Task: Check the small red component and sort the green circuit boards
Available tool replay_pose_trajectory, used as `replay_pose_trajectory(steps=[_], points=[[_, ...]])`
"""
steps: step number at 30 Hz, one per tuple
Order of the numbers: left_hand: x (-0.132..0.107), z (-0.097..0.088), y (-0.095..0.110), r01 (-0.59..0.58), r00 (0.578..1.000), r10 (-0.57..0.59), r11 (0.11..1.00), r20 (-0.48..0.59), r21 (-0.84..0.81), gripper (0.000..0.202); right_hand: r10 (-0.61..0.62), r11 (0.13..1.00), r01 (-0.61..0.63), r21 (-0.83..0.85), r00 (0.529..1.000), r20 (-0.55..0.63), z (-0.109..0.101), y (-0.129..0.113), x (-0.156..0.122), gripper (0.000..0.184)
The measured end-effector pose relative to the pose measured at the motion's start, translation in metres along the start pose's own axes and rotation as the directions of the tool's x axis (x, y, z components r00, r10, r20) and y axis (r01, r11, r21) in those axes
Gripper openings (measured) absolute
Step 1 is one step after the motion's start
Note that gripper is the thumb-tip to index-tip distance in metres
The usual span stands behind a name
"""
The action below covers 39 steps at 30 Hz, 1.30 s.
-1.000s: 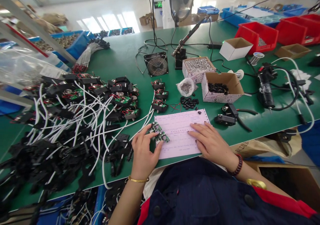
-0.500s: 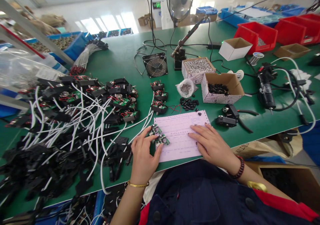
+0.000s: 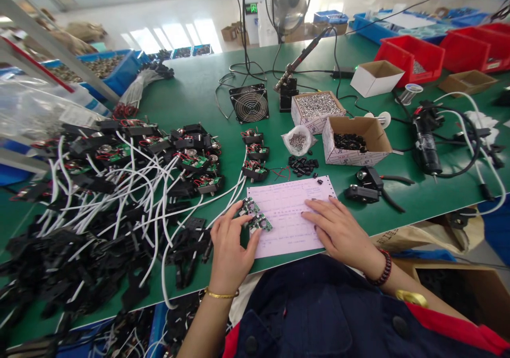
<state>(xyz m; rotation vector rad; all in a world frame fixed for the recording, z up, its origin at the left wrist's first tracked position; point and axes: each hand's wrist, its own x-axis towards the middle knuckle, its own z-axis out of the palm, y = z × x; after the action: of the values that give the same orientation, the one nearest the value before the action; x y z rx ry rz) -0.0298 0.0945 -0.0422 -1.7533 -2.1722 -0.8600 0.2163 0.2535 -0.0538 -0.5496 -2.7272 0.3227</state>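
My left hand [image 3: 232,238] holds a green circuit board [image 3: 258,216] between thumb and fingers, at the left side of a pink printed sheet [image 3: 289,244]. Small round and dark components dot the board. On the right part of the sheet my right hand [image 3: 338,228] lies flat with its fingers spread, holding nothing. Just beyond the paper is a pile of small black parts [image 3: 302,165]. Left of that pile stand several black housings [image 3: 255,170] with red wires and green boards, their white cables running to the left.
Many white cables [image 3: 155,209] and black parts [image 3: 119,262] heap up on the left. Behind the sheet are a box of metal pieces [image 3: 319,105], a box of black parts [image 3: 354,153], a small fan [image 3: 249,104] and a soldering iron [image 3: 303,55]. Pliers [image 3: 392,198] and an electric screwdriver [image 3: 427,143] lie right.
The whole view has shifted very slightly. Both hands keep their places, the left one still on the circuit board and the right one flat on the sheet.
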Motion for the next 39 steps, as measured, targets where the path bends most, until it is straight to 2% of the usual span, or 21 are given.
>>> replay_pose_trajectory(steps=[9, 26, 39], points=[[-0.0007, 0.0015, -0.0004, 0.037, 0.999, -0.036, 0.999, 0.032, -0.019, 0.021, 0.001, 1.0, -0.001, -0.008, 1.0, -0.002, 0.0004, 0.0, -0.0004, 0.042], [-0.0009, 0.002, 0.0005, 0.067, 0.998, -0.066, 0.997, 0.023, -0.036, 0.022, 0.001, 1.0, -0.001, -0.015, 1.0, -0.016, 0.0, 0.0012, 0.0005, 0.04], [-0.0014, 0.0021, -0.0012, 0.052, 0.999, -0.052, 0.998, 0.011, -0.041, 0.021, 0.003, 1.0, -0.003, -0.004, 1.0, -0.025, 0.0017, 0.0011, 0.0005, 0.041]])
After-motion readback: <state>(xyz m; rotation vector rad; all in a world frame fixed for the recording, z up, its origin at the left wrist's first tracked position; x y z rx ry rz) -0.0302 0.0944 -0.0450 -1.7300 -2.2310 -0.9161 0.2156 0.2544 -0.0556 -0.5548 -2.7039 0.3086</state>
